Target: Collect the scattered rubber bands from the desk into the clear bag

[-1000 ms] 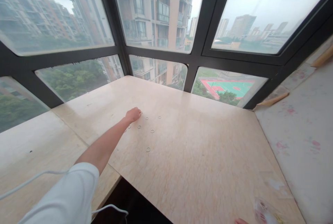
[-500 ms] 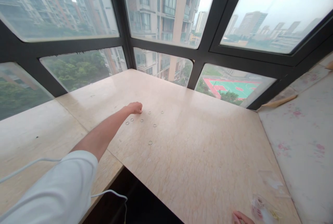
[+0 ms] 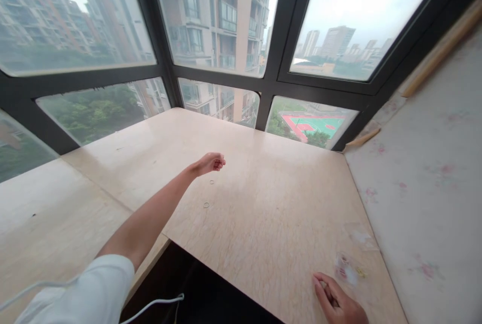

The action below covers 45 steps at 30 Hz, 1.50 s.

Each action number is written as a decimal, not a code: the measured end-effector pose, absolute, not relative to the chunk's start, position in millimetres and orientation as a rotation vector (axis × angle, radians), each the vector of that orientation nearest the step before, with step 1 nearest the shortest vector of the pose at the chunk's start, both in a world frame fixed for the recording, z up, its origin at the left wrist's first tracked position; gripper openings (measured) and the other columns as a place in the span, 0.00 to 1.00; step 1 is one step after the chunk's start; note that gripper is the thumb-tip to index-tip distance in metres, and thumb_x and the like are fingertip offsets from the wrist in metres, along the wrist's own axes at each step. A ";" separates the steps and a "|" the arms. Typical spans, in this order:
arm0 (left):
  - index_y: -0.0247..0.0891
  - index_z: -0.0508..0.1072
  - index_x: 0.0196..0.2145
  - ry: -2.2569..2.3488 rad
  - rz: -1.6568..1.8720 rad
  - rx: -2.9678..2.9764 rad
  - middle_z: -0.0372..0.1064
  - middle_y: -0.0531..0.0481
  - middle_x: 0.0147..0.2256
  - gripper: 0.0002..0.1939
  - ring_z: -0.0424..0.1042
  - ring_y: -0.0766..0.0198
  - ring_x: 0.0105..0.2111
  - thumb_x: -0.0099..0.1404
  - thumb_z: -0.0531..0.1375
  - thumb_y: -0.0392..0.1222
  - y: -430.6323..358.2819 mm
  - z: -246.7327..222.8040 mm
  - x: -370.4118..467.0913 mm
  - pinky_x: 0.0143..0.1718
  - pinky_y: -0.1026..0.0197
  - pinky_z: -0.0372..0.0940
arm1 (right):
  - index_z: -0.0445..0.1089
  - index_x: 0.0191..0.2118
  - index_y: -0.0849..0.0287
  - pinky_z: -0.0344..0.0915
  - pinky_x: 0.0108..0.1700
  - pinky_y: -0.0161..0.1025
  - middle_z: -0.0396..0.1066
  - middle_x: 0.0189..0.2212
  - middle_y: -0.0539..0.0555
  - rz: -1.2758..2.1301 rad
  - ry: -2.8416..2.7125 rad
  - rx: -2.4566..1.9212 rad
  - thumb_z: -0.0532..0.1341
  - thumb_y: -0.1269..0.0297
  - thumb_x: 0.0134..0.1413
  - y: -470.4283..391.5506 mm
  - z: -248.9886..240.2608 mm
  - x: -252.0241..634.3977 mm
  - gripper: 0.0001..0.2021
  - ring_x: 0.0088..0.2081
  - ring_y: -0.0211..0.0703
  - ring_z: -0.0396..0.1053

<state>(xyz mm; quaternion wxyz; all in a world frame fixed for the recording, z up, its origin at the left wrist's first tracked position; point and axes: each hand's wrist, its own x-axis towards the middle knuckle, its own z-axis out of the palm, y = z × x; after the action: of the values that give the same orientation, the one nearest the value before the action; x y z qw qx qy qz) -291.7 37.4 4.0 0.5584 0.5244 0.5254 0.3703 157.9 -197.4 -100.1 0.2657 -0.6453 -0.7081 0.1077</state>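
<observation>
A left hand point(image 3: 212, 163), its fingers curled together, hovers above a marble-patterned ledge point(image 3: 263, 203) beside high-rise windows; whether it grips anything cannot be told. Two thin rings point(image 3: 206, 205) lie on the ledge, one just on the near side of the hand, the other nearer. At near right, a right hand point(image 3: 335, 301) rests with thumb and fingers drawn close, its contents unclear, near a clear plastic packet point(image 3: 347, 270) showing reddish and yellow items, too blurred to identify.
</observation>
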 end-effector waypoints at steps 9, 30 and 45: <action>0.36 0.62 0.26 0.660 0.992 0.925 0.61 0.56 0.23 0.10 0.58 0.74 0.20 0.52 0.61 0.41 9.0 -8.4 -147.8 0.26 0.67 0.58 | 0.75 0.34 0.56 0.60 0.21 0.29 0.67 0.15 0.47 0.264 -1.890 -1.663 0.49 0.49 0.63 -198.9 -91.8 148.6 0.22 0.16 0.36 0.66; 0.38 0.76 0.34 0.834 0.770 1.898 0.75 0.49 0.32 0.06 0.68 0.67 0.28 0.61 0.59 0.37 -69.7 -53.1 39.8 0.31 0.64 0.64 | 0.74 0.36 0.57 0.53 0.24 0.32 0.67 0.16 0.46 0.479 -1.719 -1.691 0.56 0.65 0.57 -197.9 -82.6 143.9 0.09 0.18 0.36 0.64; 0.42 0.77 0.41 0.616 0.555 2.368 0.64 0.44 0.49 0.10 0.70 0.64 0.35 0.65 0.57 0.38 -78.9 -43.4 50.2 0.40 0.56 0.67 | 0.72 0.30 0.57 0.52 0.24 0.33 0.68 0.17 0.47 0.466 -1.632 -1.680 0.56 0.67 0.57 -196.4 -80.2 144.3 0.08 0.18 0.34 0.62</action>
<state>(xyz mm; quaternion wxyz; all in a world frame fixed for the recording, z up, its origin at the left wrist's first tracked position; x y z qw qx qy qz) 50.2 -78.9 -43.4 0.3112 0.8970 0.2334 0.2101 144.3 -196.4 -80.2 0.3678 -0.6540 -0.6356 0.1815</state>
